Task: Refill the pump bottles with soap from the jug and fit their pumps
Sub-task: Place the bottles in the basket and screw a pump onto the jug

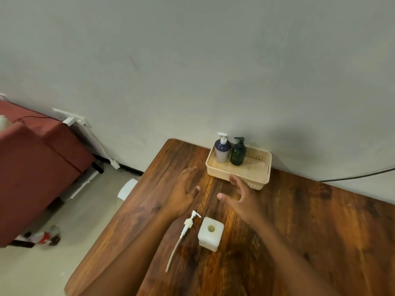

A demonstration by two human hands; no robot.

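Note:
A square white bottle stands open-topped on the wooden table. Its white pump with a long dip tube lies flat just to its left. A cream basket at the back against the wall holds a blue-and-grey pump bottle and a dark green pump bottle, both with pumps fitted. My left hand hovers over the table with straight fingers, holding nothing. My right hand reaches toward the basket's front with fingers spread and empty. No jug is visible.
A grey wall runs right behind the basket. The table's left edge drops to a pale floor with a red sofa, cables and a plastic bottle. A dark cable hangs at the right.

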